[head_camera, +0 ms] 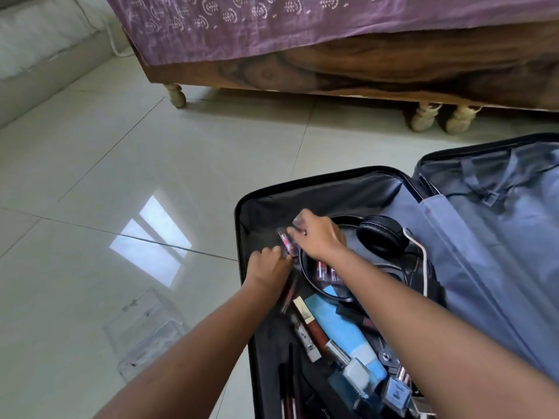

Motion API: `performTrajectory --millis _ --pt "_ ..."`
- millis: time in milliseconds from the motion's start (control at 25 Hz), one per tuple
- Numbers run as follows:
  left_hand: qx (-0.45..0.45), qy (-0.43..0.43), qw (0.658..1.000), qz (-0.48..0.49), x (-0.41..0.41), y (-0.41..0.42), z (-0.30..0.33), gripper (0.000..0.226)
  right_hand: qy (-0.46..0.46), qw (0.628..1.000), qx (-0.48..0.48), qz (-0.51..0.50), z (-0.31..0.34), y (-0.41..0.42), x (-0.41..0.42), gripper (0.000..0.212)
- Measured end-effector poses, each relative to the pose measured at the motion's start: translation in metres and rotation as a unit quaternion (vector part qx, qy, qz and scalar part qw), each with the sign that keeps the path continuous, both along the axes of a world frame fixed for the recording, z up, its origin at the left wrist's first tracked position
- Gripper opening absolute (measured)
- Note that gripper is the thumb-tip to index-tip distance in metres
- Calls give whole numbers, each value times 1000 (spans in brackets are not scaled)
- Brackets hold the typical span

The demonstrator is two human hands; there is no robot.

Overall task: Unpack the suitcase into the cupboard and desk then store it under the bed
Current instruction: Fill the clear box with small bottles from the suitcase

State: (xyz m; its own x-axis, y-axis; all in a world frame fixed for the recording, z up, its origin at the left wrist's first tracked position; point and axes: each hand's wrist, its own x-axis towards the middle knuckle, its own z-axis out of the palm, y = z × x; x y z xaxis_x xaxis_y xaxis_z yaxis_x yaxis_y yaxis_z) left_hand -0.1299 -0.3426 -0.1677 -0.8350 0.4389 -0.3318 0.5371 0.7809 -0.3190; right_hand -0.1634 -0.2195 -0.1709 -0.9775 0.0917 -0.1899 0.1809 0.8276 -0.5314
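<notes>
Nearest to me, at 6 o'clock, the left half of the open suitcase (242, 207) holds loose cosmetics: a light blue tube (341, 328) lying diagonally, a dark red lip-gloss tube (314, 328) just beside it on its 9 o'clock side, and small square bottles (360, 375) at the tube's near end. On the floor at 8 o'clock, just beside the suitcase's edge, sits a clear plastic organiser (145, 337).

Both my forearms reach forward into this half. My left hand (269, 267) has its fingers curled, the fingertips touching a small pink-and-clear cosmetic tube (286, 241); whether they fully pinch it I cannot tell. My right hand (317, 234), slightly farther at 12 o'clock of the left, has its fingers curled down around a small clear-capped item (299, 220), which is blurred.

Under my right wrist lies a round black-rimmed mirror (311, 273) with small red-topped tubes (326, 272) on it. At its 2 o'clock rest black headphones (381, 234), with a white cable (423, 255) looping beside them.

At 3 o'clock the other suitcase half, lined in grey-blue fabric (499, 237), lies flat with its buckle strap (490, 196) across.

Farthest, from 12 to 2 o'clock, stands the wooden bed (363, 71) on turned legs (177, 95), draped with a purple patterned bedspread (272, 22), above the pale tiled floor (121, 161).
</notes>
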Motion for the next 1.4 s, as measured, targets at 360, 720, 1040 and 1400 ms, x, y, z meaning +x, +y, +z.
performTrajectory --millis 360,720,1040,1400 --pt "375 -76 914 133 33 -76 94 14 -24 996 75 30 -14 -42 -3 25" --pt "742 -155 446 476 98 -174 51 27 176 934 -305 -67 36 -71 31 27" --pt "708 23 437 554 150 -242 29 16 -28 934 -243 261 61 -170 71 33" --pt "672 96 514 524 153 -273 22 14 -27 931 -144 333 43 -231 93 11"
